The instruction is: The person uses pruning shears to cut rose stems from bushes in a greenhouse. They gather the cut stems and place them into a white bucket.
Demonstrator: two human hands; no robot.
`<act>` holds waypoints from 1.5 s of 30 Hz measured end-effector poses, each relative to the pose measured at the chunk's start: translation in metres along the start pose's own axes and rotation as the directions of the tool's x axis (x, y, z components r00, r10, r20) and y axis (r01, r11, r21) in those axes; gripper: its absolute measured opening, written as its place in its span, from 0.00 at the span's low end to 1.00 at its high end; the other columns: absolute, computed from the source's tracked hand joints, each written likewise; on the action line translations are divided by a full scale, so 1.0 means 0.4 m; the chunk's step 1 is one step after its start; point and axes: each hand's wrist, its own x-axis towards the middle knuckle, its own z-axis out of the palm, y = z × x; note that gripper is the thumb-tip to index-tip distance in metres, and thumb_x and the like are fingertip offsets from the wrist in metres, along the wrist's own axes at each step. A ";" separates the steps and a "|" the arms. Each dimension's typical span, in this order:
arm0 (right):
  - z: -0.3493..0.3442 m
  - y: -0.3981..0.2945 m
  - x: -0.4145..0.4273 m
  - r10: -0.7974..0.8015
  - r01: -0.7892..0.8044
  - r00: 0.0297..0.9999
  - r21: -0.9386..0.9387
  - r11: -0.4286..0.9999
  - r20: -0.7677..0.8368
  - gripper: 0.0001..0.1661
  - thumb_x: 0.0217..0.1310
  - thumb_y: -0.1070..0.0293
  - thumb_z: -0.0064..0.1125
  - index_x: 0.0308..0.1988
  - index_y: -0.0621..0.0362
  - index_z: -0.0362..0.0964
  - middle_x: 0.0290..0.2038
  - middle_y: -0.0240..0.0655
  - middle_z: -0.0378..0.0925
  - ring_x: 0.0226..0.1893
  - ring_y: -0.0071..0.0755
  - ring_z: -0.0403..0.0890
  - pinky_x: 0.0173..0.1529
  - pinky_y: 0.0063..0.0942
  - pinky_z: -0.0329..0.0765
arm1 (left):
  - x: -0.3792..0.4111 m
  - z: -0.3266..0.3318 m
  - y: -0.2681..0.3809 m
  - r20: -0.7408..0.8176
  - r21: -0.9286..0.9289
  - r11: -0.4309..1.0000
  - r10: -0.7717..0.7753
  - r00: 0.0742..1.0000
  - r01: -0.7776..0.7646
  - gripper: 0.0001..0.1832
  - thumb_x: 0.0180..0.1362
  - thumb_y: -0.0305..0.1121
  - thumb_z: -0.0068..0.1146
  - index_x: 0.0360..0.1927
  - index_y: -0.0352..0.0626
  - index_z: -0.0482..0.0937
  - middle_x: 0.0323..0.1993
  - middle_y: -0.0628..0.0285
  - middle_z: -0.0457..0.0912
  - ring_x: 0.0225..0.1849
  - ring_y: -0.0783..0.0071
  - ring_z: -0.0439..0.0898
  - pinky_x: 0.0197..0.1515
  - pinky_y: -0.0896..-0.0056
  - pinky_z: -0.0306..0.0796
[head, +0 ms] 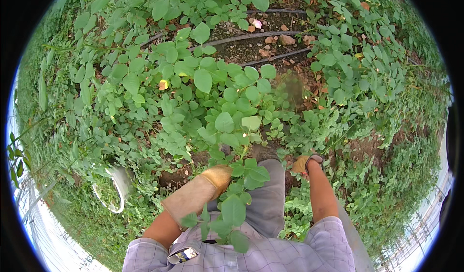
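My left hand (pixel 218 179) wears a tan leather work glove with a long pale cuff. It is closed at a leafy rose stem (pixel 237 174), whose upper leaves lean back over my lap; the fingertips are hidden. Lower among the leaves on the right, my right hand (pixel 301 165) wears a yellowish glove, with a dark band at the wrist. A bit of red shows beneath that palm, like the handle of a tool, but the rest is out of sight. My grey-trousered leg (pixel 270 196) stands between the two hands.
Dense rose bushes (pixel 203 80) surround me. Black irrigation hoses (pixel 253 35) cross the stony soil ahead, near a pink rose bloom (pixel 257 23). A white bucket (pixel 124 181) sits among the leaves at left. A packet (pixel 183 256) pokes from my shirt pocket.
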 end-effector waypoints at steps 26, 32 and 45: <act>0.049 -0.491 -0.737 0.602 0.138 0.765 0.971 0.194 -0.229 0.34 0.65 0.60 0.54 0.71 0.47 0.69 0.49 0.49 0.86 0.49 0.52 0.87 0.53 0.41 0.81 | -0.251 0.050 -0.114 -0.686 -0.727 0.353 -0.334 0.646 -0.589 0.21 0.58 0.37 0.70 0.53 0.41 0.83 0.44 0.51 0.88 0.44 0.54 0.88 0.45 0.55 0.82; 0.176 -0.400 -0.650 0.756 -0.018 0.520 0.880 0.475 -0.397 0.42 0.61 0.58 0.59 0.74 0.54 0.67 0.65 0.54 0.78 0.66 0.54 0.78 0.68 0.38 0.76 | -0.185 0.161 -0.241 -0.650 -0.475 -0.374 -0.461 0.604 -0.797 0.18 0.67 0.39 0.64 0.56 0.44 0.81 0.46 0.55 0.87 0.42 0.59 0.86 0.43 0.58 0.82; -0.385 -0.255 -0.781 0.597 0.553 0.649 0.831 0.056 -0.472 0.17 0.62 0.70 0.59 0.51 0.59 0.69 0.31 0.39 0.77 0.25 0.37 0.79 0.26 0.39 0.75 | -0.224 0.143 -0.124 -0.516 -0.212 -0.574 -0.622 0.589 -0.791 0.17 0.70 0.36 0.63 0.57 0.39 0.80 0.44 0.53 0.87 0.37 0.57 0.88 0.37 0.61 0.83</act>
